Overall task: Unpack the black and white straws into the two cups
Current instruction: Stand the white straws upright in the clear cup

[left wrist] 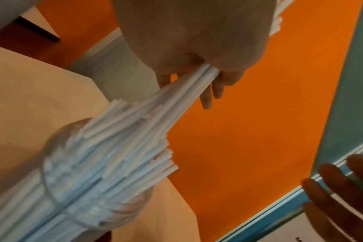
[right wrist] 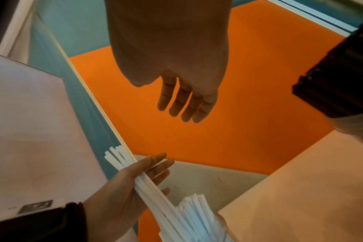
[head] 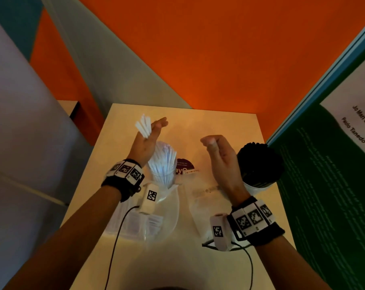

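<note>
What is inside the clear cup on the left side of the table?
The clear cup is packed with white straws standing above its rim. The left hand holds a few more white straws, whose lower ends reach into the bunch. The cup's bottom is hidden by the straws.

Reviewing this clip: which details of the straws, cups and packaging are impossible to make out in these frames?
- Base of the clear cup: hidden by the left wrist camera in the head view, cut off by the edge in the left wrist view.
- Black straws: one dark mass, no single straw countable; cut off in the right wrist view.
- Clear packaging on the table: blurred, contents unclear.
- Left hand: straw count unreadable.
- Right hand: empty.
</note>
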The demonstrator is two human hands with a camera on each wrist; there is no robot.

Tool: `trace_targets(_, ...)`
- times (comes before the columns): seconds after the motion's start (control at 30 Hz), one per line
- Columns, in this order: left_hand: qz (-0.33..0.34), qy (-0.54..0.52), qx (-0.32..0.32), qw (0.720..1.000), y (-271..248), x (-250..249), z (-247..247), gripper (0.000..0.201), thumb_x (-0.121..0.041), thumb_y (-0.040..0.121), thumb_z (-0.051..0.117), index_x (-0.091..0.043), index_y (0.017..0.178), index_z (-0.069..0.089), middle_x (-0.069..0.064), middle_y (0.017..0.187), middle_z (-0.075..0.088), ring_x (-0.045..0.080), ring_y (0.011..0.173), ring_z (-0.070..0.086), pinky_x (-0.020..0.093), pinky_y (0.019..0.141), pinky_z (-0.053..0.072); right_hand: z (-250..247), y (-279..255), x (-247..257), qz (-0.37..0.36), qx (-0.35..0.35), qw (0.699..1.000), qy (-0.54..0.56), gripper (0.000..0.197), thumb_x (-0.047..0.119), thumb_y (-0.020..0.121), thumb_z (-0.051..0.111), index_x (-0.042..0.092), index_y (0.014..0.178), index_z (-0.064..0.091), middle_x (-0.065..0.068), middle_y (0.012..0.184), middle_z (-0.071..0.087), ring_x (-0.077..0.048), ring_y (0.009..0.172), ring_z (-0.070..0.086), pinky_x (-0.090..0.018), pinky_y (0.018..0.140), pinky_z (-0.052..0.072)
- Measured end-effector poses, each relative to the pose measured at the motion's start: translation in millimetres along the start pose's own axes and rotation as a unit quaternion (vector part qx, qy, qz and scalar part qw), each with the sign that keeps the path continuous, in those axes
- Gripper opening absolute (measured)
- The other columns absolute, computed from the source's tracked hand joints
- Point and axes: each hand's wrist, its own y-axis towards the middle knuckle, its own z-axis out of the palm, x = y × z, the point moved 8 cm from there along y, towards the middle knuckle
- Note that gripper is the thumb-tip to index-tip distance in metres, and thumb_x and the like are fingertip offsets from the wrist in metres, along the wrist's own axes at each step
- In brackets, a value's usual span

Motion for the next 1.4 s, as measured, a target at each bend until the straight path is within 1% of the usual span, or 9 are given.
trace_targets(0.13,-0.021,0.047,0.025,0.998,2.8,31.1,0.1,0.036,-0.055,0.097,0.034,-0.049,0.13,0.049,-0.031,0.133,0.044,-0.027,0.116,0.034,0.013,0.102,0.025,3.1,-3.5,-18.7,0.014,0.004,1.0,-0.016,0.038,0.043,0.095,0.043,0.012,0.102,0.064,-0.001,0.103,0.065,-0.011,0.101,0.06,-0.029,0.087,0.049)
trace_targets(0.3,-0.096,0.063,0.04,0.993,-0.1,71.9,0.1,0.082,-0.055,0.075,0.066,-0.039,0.145,0.026,-0.004,0.148,0.037,0.011,0.132,0.038,0.032,0.105,0.035,12.1,-3.8,-33.8,0.023,0.017,0.999,-0.02,0.043,0.047,0.091,0.045,0.01,0.101,0.064,-0.003,0.103,0.065,-0.009,0.099,0.06,-0.011,0.081,0.044)
trace_targets(0.4,-0.133,0.062,0.065,0.987,-6.0,91.0,-4.2,0.115,-0.046,0.06,0.08,-0.037,0.149,0.008,-0.004,0.155,0.022,0.013,0.139,0.022,0.035,0.109,0.028,22.7,-0.9,-43.7,0.035,0.034,0.999,-0.013,0.043,0.051,0.09,0.045,0.012,0.101,0.062,-0.003,0.104,0.064,-0.008,0.099,0.059,-0.009,0.08,0.044)
trace_targets(0.6,-0.156,0.038,0.091,0.983,-20.2,109.6,-19.2,0.136,-0.045,0.05,0.09,-0.045,0.146,-0.006,-0.01,0.156,0.013,0.002,0.139,0.013,0.032,0.105,0.026,46.8,-7.7,-73.5,0.082,0.074,0.993,-0.041,0.009,0.031,0.094,0.056,0.022,0.096,0.058,0.0,0.099,0.063,-0.008,0.09,0.06,-0.01,0.071,0.044)
trace_targets(0.73,-0.143,0.076,0.014,0.987,-52.1,123.9,-41.2,0.122,-0.053,0.042,0.087,-0.033,0.14,0.018,-0.003,0.143,0.03,0.01,0.129,0.033,0.03,0.102,0.033,72.1,-40.3,-96.2,0.1,0.21,0.966,-0.111,0.012,0.018,0.093,0.056,0.027,0.085,0.057,0.011,0.086,0.06,0.004,0.074,0.053,-0.009,0.067,0.043)
trace_targets(0.83,-0.096,0.111,-0.051,0.988,-76.6,118.7,-50.5,0.077,-0.061,0.047,0.081,-0.041,0.106,0.036,-0.011,0.107,0.042,0.005,0.093,0.045,0.017,0.079,0.037,116.9,-84.6,-120.5,0.126,0.41,0.882,-0.197,0.014,0.015,0.092,0.054,0.017,0.097,0.066,0.001,0.099,0.063,-0.006,0.086,0.057,-0.022,0.081,0.047)
trace_targets(0.93,-0.065,0.213,0.038,0.974,-92.2,113.4,-33.6,0.049,-0.066,0.06,0.074,-0.041,0.088,0.042,-0.017,0.085,0.045,0.006,0.077,0.046,0.019,0.068,0.041,157.0,-123.9,-140.3,0.117,0.516,0.805,-0.27,0.029,0.01,0.091,0.051,0.007,0.117,0.063,-0.013,0.12,0.059,-0.025,0.112,0.055,-0.03,0.098,0.04)
trace_targets(1.1,-0.107,0.353,0.227,0.901,-118.2,128.0,-1.3,0.03,-0.049,0.08,0.067,-0.032,0.099,0.052,-0.017,0.094,0.053,0.007,0.074,0.05,0.021,0.066,0.037,201.2,-142.2,-155.3,0.123,0.499,0.795,-0.322,0.05,0.016,0.089,0.056,0.006,0.137,0.044,-0.015,0.138,0.046,-0.032,0.125,0.048,-0.041,0.105,0.041)
trace_targets(1.4,-0.091,0.343,0.219,0.909,-111.1,111.6,12.3,0.012,-0.025,0.087,0.06,-0.021,0.098,0.062,-0.008,0.1,0.064,0.005,0.074,0.049,0.02,0.067,0.035,218.5,-144.3,-176.1,0.109,0.478,0.754,-0.437,0.032,0.019,0.095,0.049,-0.001,0.119,0.057,-0.019,0.124,0.057,-0.033,0.111,0.056,-0.038,0.096,0.044)
